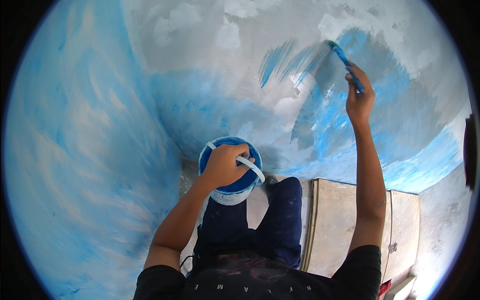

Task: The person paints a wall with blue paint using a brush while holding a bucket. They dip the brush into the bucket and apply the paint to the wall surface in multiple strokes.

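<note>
Wall (pixel 210 65): grey plaster, blue already across the left side and lower band; bare patches up top, fresh strokes at the upper right.
Floor (pixel 345 220): pale boards along the wall's foot, under the dark trousers.
Bucket (pixel 230 172): blue paint inside, held at waist height by the wall corner, so a dip is close.
Left hand (pixel 225 165): clenched over the white bail, carrying the bucket.
Right hand (pixel 359 97): arm stretched high, fingers wrapped on the handle.
Brush (pixel 345 60): blue, bristles pressed against the wall, angled up-left at the painted patch's edge.
</note>
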Demonstrator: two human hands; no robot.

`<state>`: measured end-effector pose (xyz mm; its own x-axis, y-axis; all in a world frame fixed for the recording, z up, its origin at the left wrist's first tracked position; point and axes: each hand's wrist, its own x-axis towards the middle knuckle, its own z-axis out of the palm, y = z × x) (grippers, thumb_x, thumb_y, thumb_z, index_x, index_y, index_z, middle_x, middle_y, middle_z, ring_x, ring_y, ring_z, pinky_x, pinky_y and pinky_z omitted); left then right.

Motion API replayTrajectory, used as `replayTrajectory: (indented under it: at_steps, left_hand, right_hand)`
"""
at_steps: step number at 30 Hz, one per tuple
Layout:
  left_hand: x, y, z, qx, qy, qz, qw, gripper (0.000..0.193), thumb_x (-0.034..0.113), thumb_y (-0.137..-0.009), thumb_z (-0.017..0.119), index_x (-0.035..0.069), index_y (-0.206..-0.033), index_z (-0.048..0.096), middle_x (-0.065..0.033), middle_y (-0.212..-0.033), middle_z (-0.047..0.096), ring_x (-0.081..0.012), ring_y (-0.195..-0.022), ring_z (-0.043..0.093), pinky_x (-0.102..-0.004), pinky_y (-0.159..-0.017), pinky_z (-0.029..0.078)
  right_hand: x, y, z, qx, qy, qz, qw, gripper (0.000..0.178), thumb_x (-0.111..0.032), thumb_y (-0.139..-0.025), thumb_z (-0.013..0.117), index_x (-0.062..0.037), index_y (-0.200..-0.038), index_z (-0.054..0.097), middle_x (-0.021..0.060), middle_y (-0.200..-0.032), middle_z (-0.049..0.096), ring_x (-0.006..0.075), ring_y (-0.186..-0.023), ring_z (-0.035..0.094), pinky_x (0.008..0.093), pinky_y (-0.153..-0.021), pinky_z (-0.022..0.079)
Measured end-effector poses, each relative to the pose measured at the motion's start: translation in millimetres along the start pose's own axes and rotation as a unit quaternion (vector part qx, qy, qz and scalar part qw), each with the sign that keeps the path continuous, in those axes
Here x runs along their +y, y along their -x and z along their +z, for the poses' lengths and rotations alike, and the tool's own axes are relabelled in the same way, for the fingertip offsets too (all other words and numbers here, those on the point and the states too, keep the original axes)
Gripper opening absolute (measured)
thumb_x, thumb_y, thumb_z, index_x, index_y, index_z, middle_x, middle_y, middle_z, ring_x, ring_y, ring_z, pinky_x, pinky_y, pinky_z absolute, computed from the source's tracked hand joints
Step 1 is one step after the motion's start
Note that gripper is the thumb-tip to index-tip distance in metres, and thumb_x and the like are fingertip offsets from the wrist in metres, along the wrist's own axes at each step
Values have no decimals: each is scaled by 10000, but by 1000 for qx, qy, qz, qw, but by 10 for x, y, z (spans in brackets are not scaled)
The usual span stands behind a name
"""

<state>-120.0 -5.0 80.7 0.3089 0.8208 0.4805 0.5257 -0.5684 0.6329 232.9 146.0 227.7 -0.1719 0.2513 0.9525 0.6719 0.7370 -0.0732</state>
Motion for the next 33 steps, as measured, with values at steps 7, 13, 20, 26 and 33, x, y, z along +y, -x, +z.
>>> replayTrajectory:
  at_steps: [7,13,20,26,33]
  left_hand:
    - [-44,81,163,82,2,18,996,268,176,-869,830,54,-750,624,-108,-599,579,-251,-495,527,-363,-517,388]
    - [9,50,108,63,-10,32,997,279,160,-870,831,57,-746,603,-109,-607,561,-263,-506,528,-377,-517,388]
    - [96,238,16,80,-70,51,993,275,104,-823,836,81,-728,579,-112,-638,564,-311,-585,578,-406,-544,433]
    - [-31,242,29,121,-48,43,991,295,48,-814,835,76,-721,557,-87,-613,514,-256,-532,513,-372,-517,376]
    - [-158,262,9,121,-30,37,992,331,74,-901,821,64,-725,541,-63,-611,488,-157,-497,413,-325,-505,309]
  right_hand:
    - [-201,960,260,-394,8,32,919,304,12,-917,709,-61,-1211,719,132,-1345,707,368,-1184,700,442,-959,600]
    - [-150,224,135,-98,-27,18,995,301,78,-909,693,-21,-1193,710,185,-1333,702,402,-1201,688,422,-1017,567]
    - [-148,1003,571,-152,110,-22,982,283,32,-897,674,-104,-1136,739,125,-1406,677,318,-1118,739,407,-869,634]
    - [-53,1620,579,-333,35,13,942,328,11,-906,681,-83,-1218,719,144,-1371,695,344,-1171,716,434,-929,618]
    - [-184,710,415,0,1,28,1000,310,76,-898,712,-30,-1190,712,164,-1343,710,385,-1159,716,414,-960,604]
